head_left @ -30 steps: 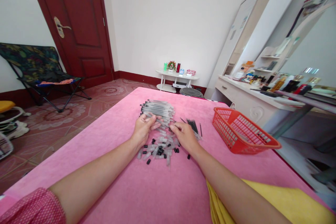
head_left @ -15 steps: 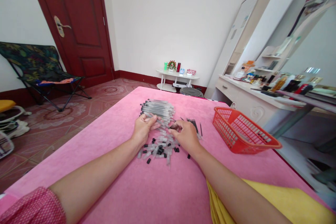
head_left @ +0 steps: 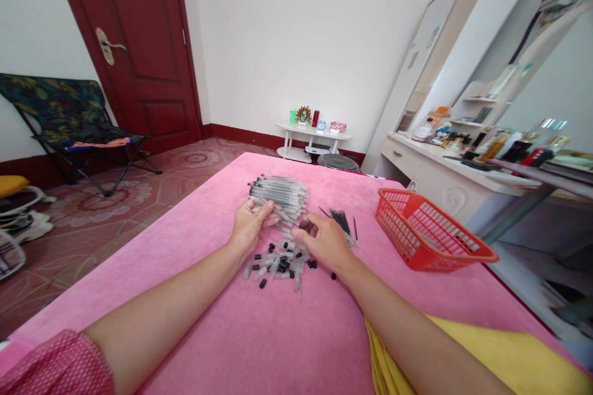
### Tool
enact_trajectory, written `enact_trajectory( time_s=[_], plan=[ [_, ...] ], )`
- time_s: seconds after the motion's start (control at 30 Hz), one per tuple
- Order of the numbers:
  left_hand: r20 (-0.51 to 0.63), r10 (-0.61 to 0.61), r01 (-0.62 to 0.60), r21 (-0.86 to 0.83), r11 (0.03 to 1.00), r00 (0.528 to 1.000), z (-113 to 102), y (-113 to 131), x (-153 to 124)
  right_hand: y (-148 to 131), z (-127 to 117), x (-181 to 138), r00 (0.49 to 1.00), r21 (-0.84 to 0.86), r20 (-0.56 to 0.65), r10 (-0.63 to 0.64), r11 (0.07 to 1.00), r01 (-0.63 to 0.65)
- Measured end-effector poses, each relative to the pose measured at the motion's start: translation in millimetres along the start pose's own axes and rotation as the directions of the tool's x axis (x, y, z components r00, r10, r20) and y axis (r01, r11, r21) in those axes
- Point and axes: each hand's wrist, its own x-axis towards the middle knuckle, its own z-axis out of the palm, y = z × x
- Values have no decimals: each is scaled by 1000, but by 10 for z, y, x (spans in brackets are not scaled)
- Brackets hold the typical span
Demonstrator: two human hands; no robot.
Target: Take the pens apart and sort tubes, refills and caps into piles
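My left hand [head_left: 250, 224] is closed around a clear pen barrel [head_left: 283, 222] that slants toward my right hand. The thumb and index finger of my right hand [head_left: 324, 239] are pinched at the near end of that barrel; whatever small piece they hold is hidden by the fingers. Just beyond my left hand lies a stacked row of clear pens [head_left: 280, 190] with dark ends. Below both hands, clear pen caps [head_left: 264, 261] and small black plugs [head_left: 262, 284] are scattered on the pink cloth. Thin black refills [head_left: 340, 220] lie in a bundle behind my right hand.
An orange-red plastic basket [head_left: 430, 237] stands on the right of the pink-covered table [head_left: 217, 327]. Yellow cloth [head_left: 482, 345] lies under my right forearm. A dressing table [head_left: 430, 163] with bottles is at the right, a folding chair [head_left: 88, 129] at the left.
My right hand has shifted slightly left and down, with its fingers now at the barrel's end. My left hand has moved a little left and stays closed on the barrel.
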Motion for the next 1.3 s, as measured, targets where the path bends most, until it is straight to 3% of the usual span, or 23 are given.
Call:
enact_trajectory(
  time_s=[0.13, 0.27, 0.37, 0.5, 0.6, 0.7, 0.8, 0.9, 1.0, 1.17, 1.3],
  plan=[
    [74, 4, -8, 55, 998, 997, 13, -5, -18, 32, -22, 31, 997, -72, 53, -60, 995, 63],
    [-45, 51, -49, 44, 998, 998, -61, 9, 60, 69, -187, 113, 971, -224, 185, -152, 956, 192],
    [-171, 72, -72, 1, 997, 983, -145, 21, 144, 121, -469, 185, 949, -373, 313, -47, 912, 169],
    [-211, 69, -76, -29, 997, 975, -191, 17, 193, 234, -894, 217, 859, -444, 481, 176, 894, 66],
    [-174, 65, -71, -23, 997, 983, -165, 10, 175, 312, -1068, 204, 856, -565, 400, 327, 823, -51],
    [-94, 40, -42, -19, 999, 995, -123, 15, 133, 318, -1054, 204, 867, -657, 271, 418, 739, -151],
    [31, 10, -10, -2, 1000, 999, -83, 28, 73, 200, -876, 223, 919, -578, 213, 333, 801, -156],
    [154, -1, 3, -13, 1000, 988, -37, 38, -1, -20, -602, 215, 968, -312, 217, 125, 949, -53],
    [253, 4, 2, -25, 1000, 967, 14, 34, -69, -238, -340, 149, 981, -144, 193, -7, 989, 35],
    [352, 11, -57, 121, 991, 936, 54, 41, -109, -327, -211, 87, 982, -293, 188, -18, 953, 73],
    [288, 8, -107, 329, 938, 958, -6, 71, -32, -114, -570, 212, 993, -411, 11, 115, 906, -101]
  ],
)
